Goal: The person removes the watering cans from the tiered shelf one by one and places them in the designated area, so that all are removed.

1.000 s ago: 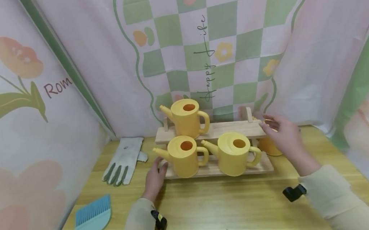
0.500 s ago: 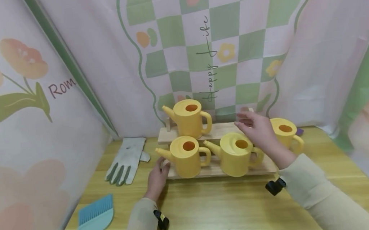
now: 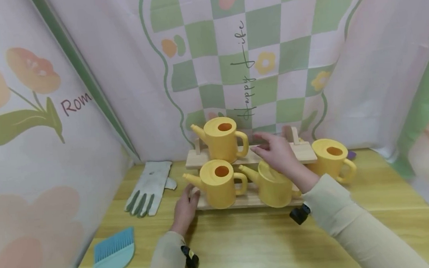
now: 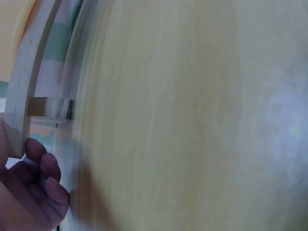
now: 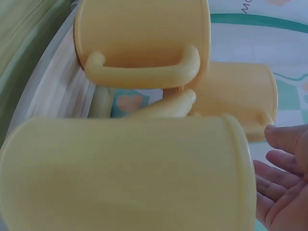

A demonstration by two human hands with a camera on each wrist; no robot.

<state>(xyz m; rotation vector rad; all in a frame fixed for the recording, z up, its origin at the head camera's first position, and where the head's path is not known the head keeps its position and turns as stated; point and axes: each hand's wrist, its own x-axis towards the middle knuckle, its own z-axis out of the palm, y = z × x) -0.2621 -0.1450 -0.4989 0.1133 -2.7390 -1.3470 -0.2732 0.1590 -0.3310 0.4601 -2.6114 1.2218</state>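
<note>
A two-tier wooden shelf (image 3: 305,152) holds three yellow watering cans. One watering can (image 3: 220,144) stands on the upper tier, its handle facing right. On the lower tier are a left can (image 3: 218,189) and a right can (image 3: 273,191), the latter partly hidden by my right arm. My left hand (image 3: 184,211) grips the left end of the lower board (image 4: 19,106), fingers curled under it. My right hand (image 3: 277,154), fingers loosely extended and holding nothing, hovers right of the upper can's handle. In the right wrist view that hand (image 5: 288,180) is beside the upper can (image 5: 236,91).
A fourth yellow watering can (image 3: 328,158) stands on the table behind the shelf's right end, near a small purple object (image 3: 351,155). To the left lie a grey-white glove (image 3: 153,183) and a light-blue brush (image 3: 114,255). Patterned curtains (image 3: 199,38) enclose the back and sides.
My right hand has moved left from the can at the far right, across the shelf, towards the upper can's handle. My left hand stays on the board. The view has shifted slightly.
</note>
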